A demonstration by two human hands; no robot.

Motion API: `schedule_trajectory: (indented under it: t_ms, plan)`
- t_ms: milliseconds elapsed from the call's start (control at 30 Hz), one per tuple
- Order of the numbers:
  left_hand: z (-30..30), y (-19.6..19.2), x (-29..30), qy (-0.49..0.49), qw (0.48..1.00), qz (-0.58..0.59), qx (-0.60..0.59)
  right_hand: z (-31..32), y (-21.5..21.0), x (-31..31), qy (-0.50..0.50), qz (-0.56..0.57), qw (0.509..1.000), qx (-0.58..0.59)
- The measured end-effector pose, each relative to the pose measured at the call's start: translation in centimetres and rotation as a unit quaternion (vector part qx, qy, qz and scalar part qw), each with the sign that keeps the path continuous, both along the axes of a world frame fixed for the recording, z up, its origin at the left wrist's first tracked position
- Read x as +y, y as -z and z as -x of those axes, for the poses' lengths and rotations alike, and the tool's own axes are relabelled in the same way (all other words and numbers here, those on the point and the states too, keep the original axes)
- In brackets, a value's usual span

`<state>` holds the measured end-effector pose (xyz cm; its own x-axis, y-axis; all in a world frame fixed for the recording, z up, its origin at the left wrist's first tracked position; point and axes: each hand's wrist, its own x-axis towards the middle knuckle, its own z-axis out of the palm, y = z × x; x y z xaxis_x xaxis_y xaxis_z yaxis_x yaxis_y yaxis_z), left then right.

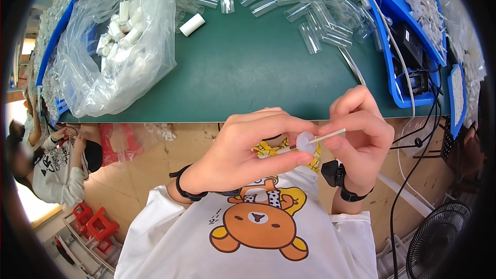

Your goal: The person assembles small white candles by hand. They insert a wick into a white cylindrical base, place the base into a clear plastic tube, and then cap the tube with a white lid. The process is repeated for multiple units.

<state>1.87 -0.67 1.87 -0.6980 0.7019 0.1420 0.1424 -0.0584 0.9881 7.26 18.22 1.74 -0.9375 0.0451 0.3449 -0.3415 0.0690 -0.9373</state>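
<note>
Just in front of the green table's near edge, both my hands meet above my lap. My left hand (240,147) pinches a small translucent white disc (306,143) between thumb and forefinger. Thumb and fingers of my right hand (364,132) close on a thin white stick (330,135), whose left end reaches the disc's face. Whether that end passes into the disc I cannot tell. A dark, narrow part shows behind the disc, mostly hidden by my left hand.
A clear plastic bag (155,72) of white cylinders stands on the green table (232,72), a white cylinder (192,25) beside it. Clear tubes (310,39) pile up at the back, near metal tweezers (352,66). Blue bins (398,93) are right. Another person (57,175) sits far left.
</note>
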Motion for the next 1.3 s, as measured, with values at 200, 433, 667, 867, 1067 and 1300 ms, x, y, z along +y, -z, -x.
schedule_trajectory:
  t_ms: [200,433,667,867,1067,1300]
  plan:
    - [-0.5,0.3,0.0,-0.002,0.989,-0.032,-0.143,0.0,0.7,-0.6,0.022,0.027,0.999,-0.006]
    - [-0.4,0.3,0.2,0.039,0.960,-0.091,-0.260,-0.2,2.1,-2.1,0.030,0.171,0.985,-0.012]
    - [-0.4,0.4,0.3,0.038,0.948,-0.121,-0.291,-0.6,2.6,-2.5,0.033,0.223,0.973,-0.039]
    - [-0.2,0.4,0.0,0.028,0.959,-0.079,-0.270,-0.1,1.1,-1.9,0.134,0.025,0.990,0.041]
    - [-0.4,0.4,0.1,0.011,0.950,-0.090,-0.299,-0.2,-0.6,-0.8,0.156,-0.173,0.966,0.112]
    - [-0.5,1.2,0.5,-0.010,0.982,-0.088,-0.170,0.0,-0.1,-0.5,0.152,-0.190,0.959,0.145]
